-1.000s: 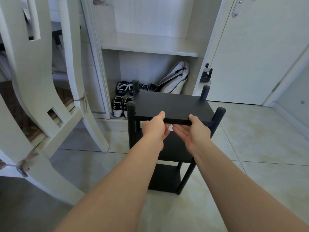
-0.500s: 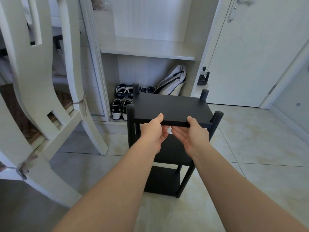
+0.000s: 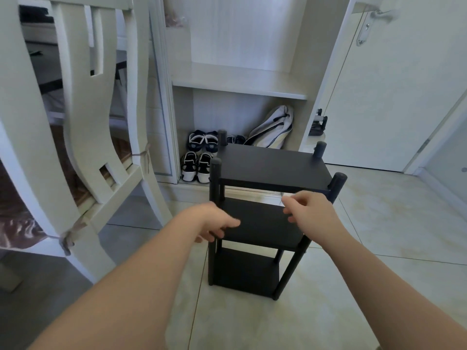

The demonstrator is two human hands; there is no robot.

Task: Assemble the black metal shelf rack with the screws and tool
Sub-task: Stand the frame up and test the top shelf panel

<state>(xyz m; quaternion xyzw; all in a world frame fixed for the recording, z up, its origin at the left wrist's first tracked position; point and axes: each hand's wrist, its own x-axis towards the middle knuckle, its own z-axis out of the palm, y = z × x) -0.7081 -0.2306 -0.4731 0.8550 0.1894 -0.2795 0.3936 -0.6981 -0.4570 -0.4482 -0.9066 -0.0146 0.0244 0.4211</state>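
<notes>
Both hands have let go of the top shelf edge. Left hand [image 3: 217, 223] and right hand [image 3: 311, 210] are blurred, fingers loosely curled and empty. Shelf rack [image 3: 274, 164] stands unaided just beyond the fingers, so assembly is likely finished.

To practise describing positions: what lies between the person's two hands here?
In the head view, the black rack's middle shelf shows in the gap between the left hand and the right hand.

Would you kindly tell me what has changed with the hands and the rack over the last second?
Both the left hand and right hand released the front edge of the top shelf and drew back and down, now motion-blurred and apparently empty. The rack stays upright on the floor; shoes and bag behind are unmoved.
</notes>
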